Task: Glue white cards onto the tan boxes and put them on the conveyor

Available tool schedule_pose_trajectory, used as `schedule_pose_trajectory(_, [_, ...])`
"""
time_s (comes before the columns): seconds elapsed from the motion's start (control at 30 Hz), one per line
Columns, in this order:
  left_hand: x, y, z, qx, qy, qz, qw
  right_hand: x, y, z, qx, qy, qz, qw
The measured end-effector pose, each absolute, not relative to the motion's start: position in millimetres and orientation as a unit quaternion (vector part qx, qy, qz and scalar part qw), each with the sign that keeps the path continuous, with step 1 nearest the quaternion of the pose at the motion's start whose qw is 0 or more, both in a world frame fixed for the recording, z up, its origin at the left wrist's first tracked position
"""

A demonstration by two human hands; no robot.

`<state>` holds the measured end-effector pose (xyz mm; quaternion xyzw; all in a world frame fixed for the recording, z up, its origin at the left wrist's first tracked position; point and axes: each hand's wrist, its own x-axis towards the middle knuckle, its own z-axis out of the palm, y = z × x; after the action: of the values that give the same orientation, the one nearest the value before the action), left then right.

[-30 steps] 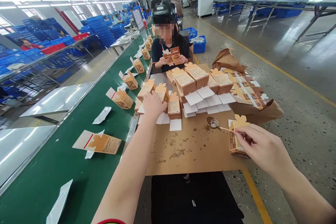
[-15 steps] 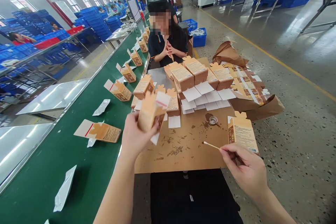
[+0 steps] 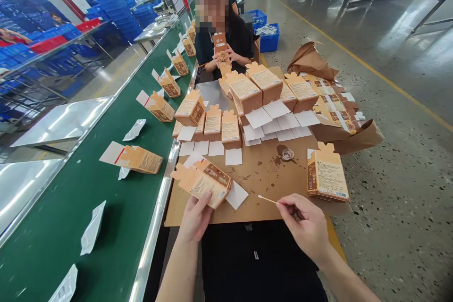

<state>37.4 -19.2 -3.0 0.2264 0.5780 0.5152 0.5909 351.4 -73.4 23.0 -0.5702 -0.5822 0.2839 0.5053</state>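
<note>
My left hand grips a brown and tan printed carton by its near side, thumb on the text panel. The carton tilts over the front of the cardboard-covered table, a white flap sticking out at its right. Between the fingertips of my right hand is a cotton swab, its white tip pointing left towards the carton but apart from it. Behind the swab lies a small clear round dish, with brown stains about it. A single carton stands to the right of my right hand.
Stacked cartons with white flaps fill the table's back. On the left, a green conveyor belt carries open cartons and silvery packets. Across the table, a co-worker holds a carton. Brown wrapping paper lies at the right back.
My left hand has brought its carton down and nearer, turning it so the text panel shows. My right hand has shifted left with the swab. The co-worker now holds up a carton.
</note>
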Motion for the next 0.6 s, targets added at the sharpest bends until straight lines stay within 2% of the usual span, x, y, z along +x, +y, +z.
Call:
schedule_pose_trajectory(0.17, [48, -4, -15, 0.276, 0.618, 0.534, 0.507, 314, -74, 3, -0.542, -0.653, 0.25, 0.466])
schedule_pose_trajectory(0.37, [48, 1, -23, 0.3, 0.62, 0.531, 0.494, 291, -63, -9, -0.522, -0.71, 0.244, 0.406])
schedule_pose_trajectory(0.6, [58, -10, -5, 0.32, 0.621, 0.515, 0.497, 293, -62, -8, -0.541, -0.696, 0.241, 0.406])
